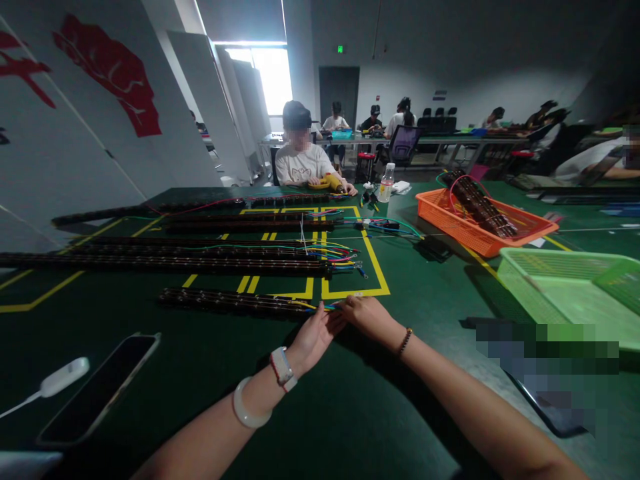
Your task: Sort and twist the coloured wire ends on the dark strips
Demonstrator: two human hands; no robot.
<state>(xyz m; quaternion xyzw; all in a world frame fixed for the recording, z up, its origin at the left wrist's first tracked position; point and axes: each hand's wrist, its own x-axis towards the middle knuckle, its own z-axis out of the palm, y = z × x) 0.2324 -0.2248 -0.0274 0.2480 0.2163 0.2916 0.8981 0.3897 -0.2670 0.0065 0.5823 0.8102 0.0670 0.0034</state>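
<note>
A short black-sleeved cable bundle [230, 301] lies crosswise on the green table, coloured wires coming out of its right end. My left hand [316, 335], with a watch and a pale bangle on its wrist, is closed around these yellow, green and blue wires [313, 305]. Beside it and touching it, my right hand [367, 315] pinches the wire ends, which its fingers mostly hide. Just beyond lie several longer cable bundles [240, 265], their loose wires ending in metal ring terminals [357, 265].
Right of my hands stand a green basket [575, 263] and an orange basket [483, 248] holding another bundle. A phone [103, 387] and a white charger [65, 377] lie at left. Across the table a person [303, 157] handles a yellow tool, near a bottle [386, 183].
</note>
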